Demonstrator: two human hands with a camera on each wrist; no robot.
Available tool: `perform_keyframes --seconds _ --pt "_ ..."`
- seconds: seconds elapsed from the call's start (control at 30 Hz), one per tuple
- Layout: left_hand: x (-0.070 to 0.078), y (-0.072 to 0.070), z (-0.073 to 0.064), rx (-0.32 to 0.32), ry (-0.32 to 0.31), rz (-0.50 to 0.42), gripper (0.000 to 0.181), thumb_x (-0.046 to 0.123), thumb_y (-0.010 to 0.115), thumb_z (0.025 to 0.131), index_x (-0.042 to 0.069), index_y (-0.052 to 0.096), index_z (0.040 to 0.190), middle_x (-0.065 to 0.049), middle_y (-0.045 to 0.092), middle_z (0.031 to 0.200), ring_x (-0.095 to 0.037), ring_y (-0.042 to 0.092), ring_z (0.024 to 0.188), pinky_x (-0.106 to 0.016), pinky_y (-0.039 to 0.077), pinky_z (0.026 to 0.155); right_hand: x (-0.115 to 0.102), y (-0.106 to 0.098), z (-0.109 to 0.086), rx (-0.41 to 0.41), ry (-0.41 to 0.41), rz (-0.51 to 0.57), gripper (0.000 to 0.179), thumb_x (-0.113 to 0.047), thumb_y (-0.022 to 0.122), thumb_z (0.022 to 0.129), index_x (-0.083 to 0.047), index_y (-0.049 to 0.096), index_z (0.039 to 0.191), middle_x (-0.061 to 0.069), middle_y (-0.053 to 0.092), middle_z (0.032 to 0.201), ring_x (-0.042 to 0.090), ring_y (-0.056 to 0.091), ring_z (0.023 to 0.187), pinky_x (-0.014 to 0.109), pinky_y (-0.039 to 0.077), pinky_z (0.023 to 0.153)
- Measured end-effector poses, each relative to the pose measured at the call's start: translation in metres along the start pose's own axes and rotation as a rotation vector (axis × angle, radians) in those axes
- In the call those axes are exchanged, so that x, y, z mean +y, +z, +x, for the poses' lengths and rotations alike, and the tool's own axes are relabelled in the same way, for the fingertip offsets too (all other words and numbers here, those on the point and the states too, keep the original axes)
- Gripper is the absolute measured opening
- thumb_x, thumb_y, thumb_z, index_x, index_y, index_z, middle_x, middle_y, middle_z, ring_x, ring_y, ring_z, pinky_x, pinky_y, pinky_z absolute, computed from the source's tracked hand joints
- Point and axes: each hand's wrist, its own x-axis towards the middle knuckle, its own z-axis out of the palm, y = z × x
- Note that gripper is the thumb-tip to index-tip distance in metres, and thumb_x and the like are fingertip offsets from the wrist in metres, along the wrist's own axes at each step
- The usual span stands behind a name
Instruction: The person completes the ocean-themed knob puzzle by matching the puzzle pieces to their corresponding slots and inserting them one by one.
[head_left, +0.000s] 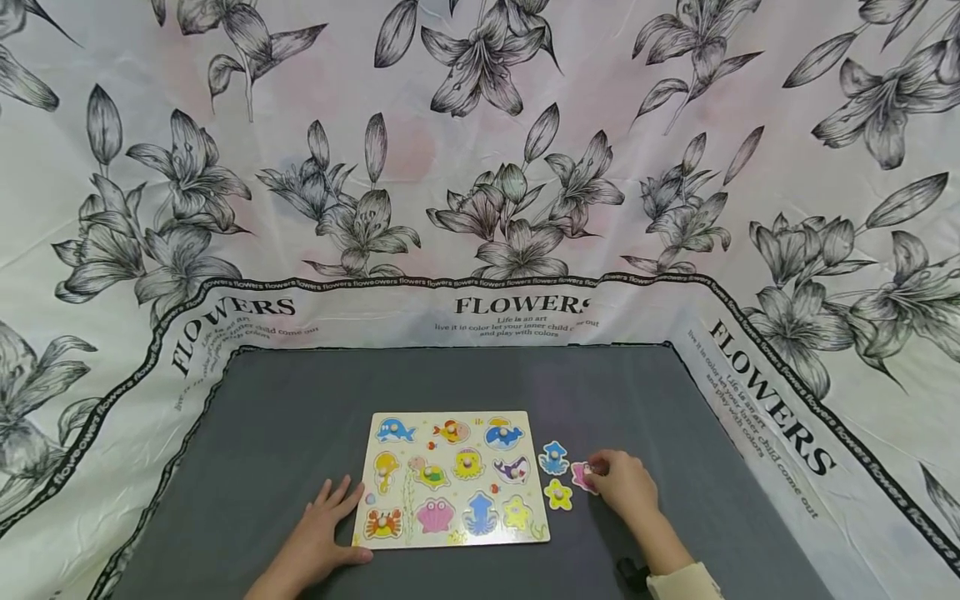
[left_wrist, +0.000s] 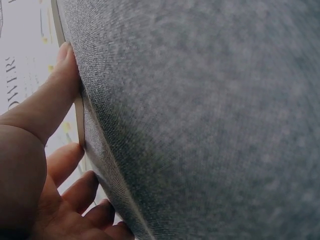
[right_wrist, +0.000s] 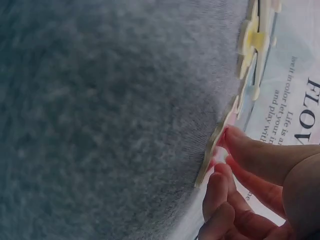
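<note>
A pale wooden puzzle board (head_left: 442,483) with colourful sea animals lies on the grey cloth. My left hand (head_left: 318,529) rests against its left edge, fingers spread, thumb at the lower left corner; the left wrist view shows the thumb (left_wrist: 62,82) on that edge. Right of the board, my right hand (head_left: 624,485) pinches a pink piece (head_left: 582,477), probably a shell, between thumb and fingers. Seen in the right wrist view, the pink piece (right_wrist: 215,145) is tilted or edge-on at the fingertips. Close by lie a blue squid piece (head_left: 553,458) and a yellow star piece (head_left: 558,495).
Grey cloth (head_left: 450,379) covers the middle of the table, with a white flower-printed border (head_left: 517,317) around it. A small black object (head_left: 632,573) is beside the right sleeve (head_left: 684,583).
</note>
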Motion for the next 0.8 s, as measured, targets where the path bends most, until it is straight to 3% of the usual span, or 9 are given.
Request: perform_keyframes --seconds 0.27,0.47,0.8 --pt "0.001 0.001 0.0 0.01 0.001 0.02 0.112 0.048 0.093 0.059 0.01 0.045 0.153 -0.024 0.029 0.162 -0.053 0.01 0.151 -0.075 0.015 0.114 -0.002 0.004 0.004 -0.001 -0.021 0.03 0.008 -0.015 0.08 0.084 -0.012 0.079 0.092 0.001 0.072 0.082 0.017 0.058 0.07 0.038 0.048 0.061" --pt "0.001 0.002 0.0 0.019 0.012 0.033 0.111 0.047 0.093 0.06 0.009 0.046 0.153 -0.024 0.03 0.162 -0.053 0.011 0.151 -0.075 0.015 0.114 -0.007 0.001 0.002 0.029 -0.034 0.029 0.007 -0.015 0.08 0.085 -0.013 0.081 0.092 0.002 0.075 0.086 0.017 0.062 0.072 0.04 0.051 0.064" --pt "0.001 0.002 0.002 0.007 -0.002 0.037 0.112 0.048 0.093 0.058 0.009 0.046 0.152 -0.024 0.03 0.162 -0.054 0.012 0.15 -0.075 0.015 0.114 -0.038 -0.009 -0.003 0.078 -0.126 0.091 0.009 -0.018 0.081 0.086 -0.014 0.082 0.094 0.0 0.076 0.085 0.011 0.062 0.07 0.033 0.049 0.059"
